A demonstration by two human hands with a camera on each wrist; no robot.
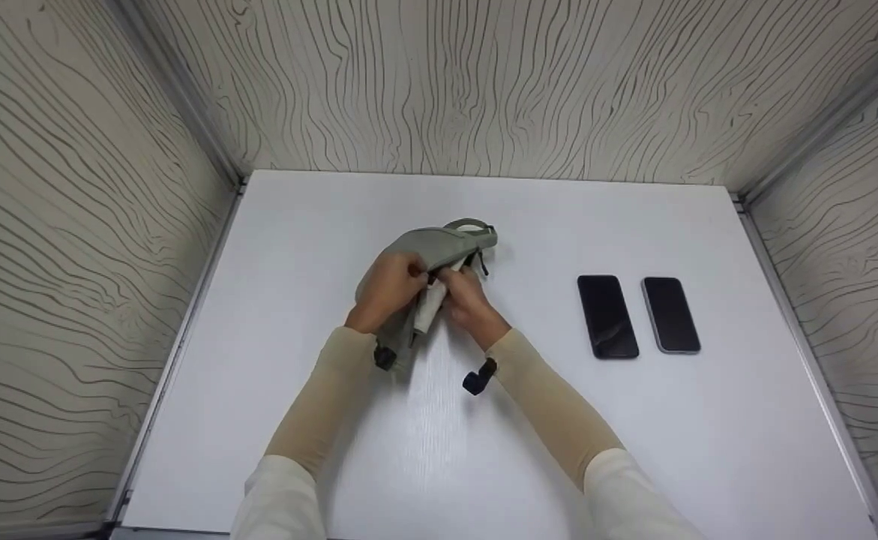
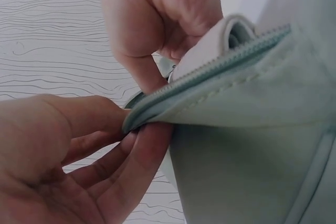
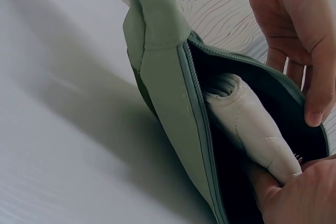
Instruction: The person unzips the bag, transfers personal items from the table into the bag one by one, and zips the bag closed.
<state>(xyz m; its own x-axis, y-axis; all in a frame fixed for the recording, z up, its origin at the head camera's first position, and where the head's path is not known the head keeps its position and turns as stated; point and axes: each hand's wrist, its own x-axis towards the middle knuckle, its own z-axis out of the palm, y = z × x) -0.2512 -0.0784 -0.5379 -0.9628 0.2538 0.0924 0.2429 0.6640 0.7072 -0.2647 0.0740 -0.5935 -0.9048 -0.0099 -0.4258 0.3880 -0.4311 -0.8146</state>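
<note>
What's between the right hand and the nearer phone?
Just bare white tabletop: nothing lies between the right hand and the nearer phone. The head view shows it.

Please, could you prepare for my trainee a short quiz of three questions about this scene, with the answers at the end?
1. True or false: the green bag is fully zipped closed.
2. What does the left hand pinch?
3. In the head view, where do the two phones lie?
A. Left of the bag
B. Right of the bag
C. Inside the bag

Key
1. False: it is open, and a pale roll shows in the opening.
2. The bag's zippered edge.
3. B.
</note>
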